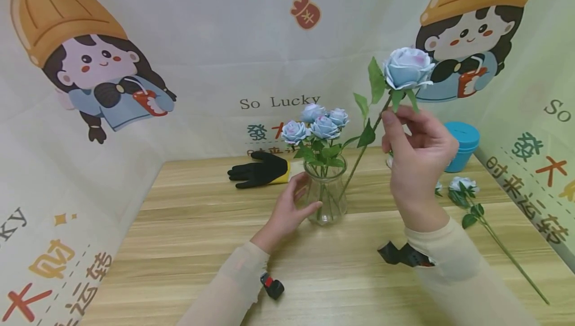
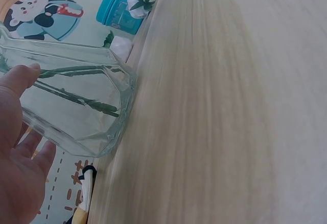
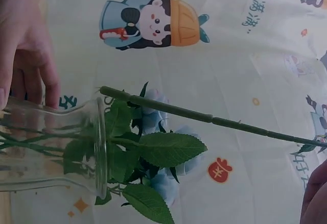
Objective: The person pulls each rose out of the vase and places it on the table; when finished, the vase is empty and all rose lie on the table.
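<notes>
My right hand (image 1: 420, 161) pinches a light blue rose (image 1: 408, 69) by its stem, just below the bloom, and holds it upright and tilted. In the right wrist view the bare lower end of the stem (image 3: 173, 113) shows beside the mouth of a clear glass vase (image 3: 97, 180), outside the glass. Several smaller-looking blue roses (image 1: 324, 127) stand in that vase, their stems crossing inside. My left hand (image 1: 289, 211) grips the vase's left side, thumb in front and fingers around the back. The left wrist view shows the vase's faceted base (image 2: 115, 137) by the tabletop.
A black work glove (image 1: 260, 170) lies behind the vase on the left. On the right, a blue lidded tub (image 1: 462, 146) stands at the back, and a loose rose (image 1: 464, 186) lies with its long stem toward the front. Printed cloth (image 1: 202, 41) hangs around the wooden table (image 1: 188, 246).
</notes>
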Available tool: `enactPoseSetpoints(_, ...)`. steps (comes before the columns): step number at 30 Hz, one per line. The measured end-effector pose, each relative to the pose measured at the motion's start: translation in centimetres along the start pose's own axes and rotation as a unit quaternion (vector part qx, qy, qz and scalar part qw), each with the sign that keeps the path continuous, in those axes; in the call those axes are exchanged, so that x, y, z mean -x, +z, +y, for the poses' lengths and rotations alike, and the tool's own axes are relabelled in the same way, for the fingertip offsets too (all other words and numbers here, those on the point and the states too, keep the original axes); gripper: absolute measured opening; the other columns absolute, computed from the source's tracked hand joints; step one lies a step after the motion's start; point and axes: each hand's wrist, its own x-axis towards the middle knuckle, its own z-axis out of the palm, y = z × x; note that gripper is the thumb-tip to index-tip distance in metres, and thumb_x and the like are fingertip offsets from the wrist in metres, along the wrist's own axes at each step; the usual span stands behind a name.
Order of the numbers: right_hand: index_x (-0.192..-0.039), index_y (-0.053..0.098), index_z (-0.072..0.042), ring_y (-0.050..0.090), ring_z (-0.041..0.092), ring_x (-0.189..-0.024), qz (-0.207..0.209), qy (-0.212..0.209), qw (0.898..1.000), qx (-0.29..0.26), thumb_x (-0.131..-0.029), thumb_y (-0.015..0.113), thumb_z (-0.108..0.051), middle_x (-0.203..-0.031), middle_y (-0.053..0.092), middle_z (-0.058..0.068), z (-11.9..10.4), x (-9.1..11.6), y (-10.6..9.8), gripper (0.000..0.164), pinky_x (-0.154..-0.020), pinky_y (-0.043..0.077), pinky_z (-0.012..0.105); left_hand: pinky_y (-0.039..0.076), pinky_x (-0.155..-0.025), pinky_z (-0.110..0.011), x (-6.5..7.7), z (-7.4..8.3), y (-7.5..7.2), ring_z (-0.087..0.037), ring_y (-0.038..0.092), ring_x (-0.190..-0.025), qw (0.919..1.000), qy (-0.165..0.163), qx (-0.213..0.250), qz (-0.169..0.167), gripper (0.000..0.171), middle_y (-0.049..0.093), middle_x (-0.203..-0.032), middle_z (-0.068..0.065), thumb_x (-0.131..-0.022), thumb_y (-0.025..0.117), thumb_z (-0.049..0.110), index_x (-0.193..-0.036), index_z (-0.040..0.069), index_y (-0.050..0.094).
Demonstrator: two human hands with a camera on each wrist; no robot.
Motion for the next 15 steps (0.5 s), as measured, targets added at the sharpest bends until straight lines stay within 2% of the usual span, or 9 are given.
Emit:
enactPoseSetpoints(5,-0.093,0.072,0.015,0.046,0.011,-0.045,-0.036,0.013,0.998,0.04,-0.088,0.077,0.004,-0.082,0.075,0.003,0.1,0.4,-0.9,0.013,-0.045,0.038,0.017,0.038,-0.123,-0.04,0.0,0.0,0.0,-0.034,0.043,-0.148,0.9999,0.002,-0.01,0.0,0.079,0.046,-0.156,-0.019,-0.088,0.08,0.003,-0.154,0.002,0.037)
enactPoseSetpoints(9,-0.092,0.073,0.014,0.046,0.01,-0.049,-0.053,0.043,0.996,0.056,-0.088,0.076,0.007,-0.081,0.074,0.003,0.3,0.8,-2.0,0.009,-0.046,0.038,0.018,0.038,-0.123,-0.039,0.0,0.0,-0.1,-0.033,0.043,-0.148,0.9999,-0.001,-0.013,-0.002,0.079,0.046,-0.157,-0.018,-0.089,0.08,0.004,-0.154,0.003,0.037)
enactPoseSetpoints(11,-0.092,0.074,0.013,0.048,0.01,-0.052,-0.06,0.06,0.995,0.061,-0.088,0.076,0.007,-0.082,0.075,0.003,0.5,1.0,-2.6,0.007,-0.048,0.041,0.017,0.038,-0.123,-0.039,0.0,0.1,-0.1,-0.032,0.044,-0.148,0.9999,-0.002,-0.012,-0.003,0.078,0.046,-0.156,-0.018,-0.089,0.08,0.005,-0.154,0.003,0.037)
enactPoseSetpoints(15,-0.095,0.076,0.009,0.061,0.007,-0.063,-0.084,0.074,0.985,0.134,-0.089,0.077,0.001,-0.089,0.078,-0.002,1.1,1.5,-4.1,0.01,-0.057,0.051,0.012,0.038,-0.123,-0.042,0.0,0.0,0.0,-0.033,0.044,-0.148,1.0,-0.002,-0.008,-0.002,0.079,0.046,-0.156,-0.018,-0.089,0.08,0.003,-0.154,0.003,0.037)
